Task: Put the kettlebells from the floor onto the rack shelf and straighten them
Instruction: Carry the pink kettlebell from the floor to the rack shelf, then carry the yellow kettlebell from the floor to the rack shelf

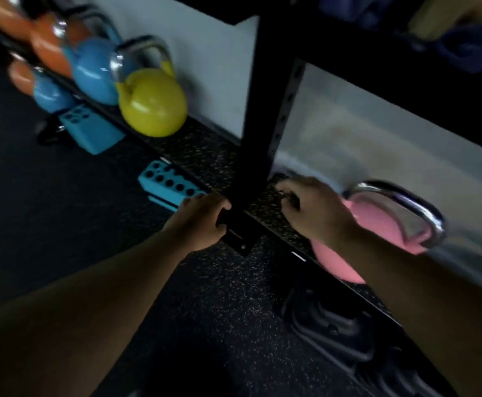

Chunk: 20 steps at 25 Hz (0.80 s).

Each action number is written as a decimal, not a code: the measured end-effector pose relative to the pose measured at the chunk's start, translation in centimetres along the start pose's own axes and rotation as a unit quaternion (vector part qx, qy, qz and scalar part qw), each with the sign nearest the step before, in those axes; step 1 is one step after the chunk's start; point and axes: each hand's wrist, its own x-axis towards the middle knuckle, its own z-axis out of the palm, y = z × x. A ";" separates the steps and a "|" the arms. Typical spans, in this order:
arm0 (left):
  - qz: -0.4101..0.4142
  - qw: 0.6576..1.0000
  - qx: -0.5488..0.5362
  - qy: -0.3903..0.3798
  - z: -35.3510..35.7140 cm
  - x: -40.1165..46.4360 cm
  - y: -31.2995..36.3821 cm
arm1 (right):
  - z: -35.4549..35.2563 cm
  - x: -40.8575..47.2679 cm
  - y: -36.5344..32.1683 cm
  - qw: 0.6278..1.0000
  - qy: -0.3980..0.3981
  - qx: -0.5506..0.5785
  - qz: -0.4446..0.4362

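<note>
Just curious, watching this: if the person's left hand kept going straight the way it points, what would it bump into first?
Most likely the black rack upright: the left hand already sits right beside its base, fingers curled toward it. Depth is hard to judge in this blurred view.

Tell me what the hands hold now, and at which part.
Neither hand holds a kettlebell. The left hand grips the foot of the black rack post. The right hand is curled over the shelf, beside the pink kettlebell.
</note>
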 end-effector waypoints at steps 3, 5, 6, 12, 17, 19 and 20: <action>-0.101 0.995 0.008 0.001 -0.4 -7.7 -8.4 | 5.3 1.8 -7.2 0.995 -0.087 0.036 -0.043; -0.153 0.988 -0.011 0.011 0.1 -12.9 -13.0 | 8.7 2.5 -11.7 0.989 -0.122 0.049 -0.072; -0.187 0.982 -0.026 0.018 0.3 -16.5 -15.8 | 10.9 2.8 -14.8 0.983 -0.149 0.047 -0.098; -0.349 0.936 -0.050 0.021 1.8 -40.3 -30.9 | 24.3 1.5 -37.4 0.924 -0.294 0.045 -0.240; -0.476 0.875 -0.064 0.060 2.5 -59.3 -37.6 | 34.2 -5.1 -57.4 0.869 -0.375 0.041 -0.321; -0.532 0.841 -0.072 0.067 3.3 -66.7 -39.9 | 38.1 -9.3 -65.1 0.837 -0.408 0.045 -0.362; -0.553 0.826 -0.080 0.068 3.9 -69.9 -41.0 | 39.9 -11.3 -68.2 0.825 -0.419 0.043 -0.378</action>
